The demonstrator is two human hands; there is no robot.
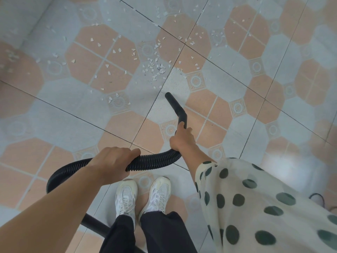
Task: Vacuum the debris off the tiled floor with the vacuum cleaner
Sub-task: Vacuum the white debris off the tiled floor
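Head view: white debris [155, 68] scatters across the tiled floor [54, 110] beyond our nozzle [172, 101]; our left hand [113, 159] curls round the ribbed hose [155, 160], our right hand [182, 140] grips that nozzle.

We hold the vacuum hose [155, 159] over the tiled floor [54, 114].
Our left hand [113, 159] grips the ribbed black hose from above; our right hand [182, 139], ahead of it, wraps the bent nozzle [175, 106], forefinger along it. The nozzle tip points past the right hand toward scattered white debris [155, 67]. White shoes [125, 196] stand just behind the left hand; a spotted sleeve [246, 198] hangs off the right arm.
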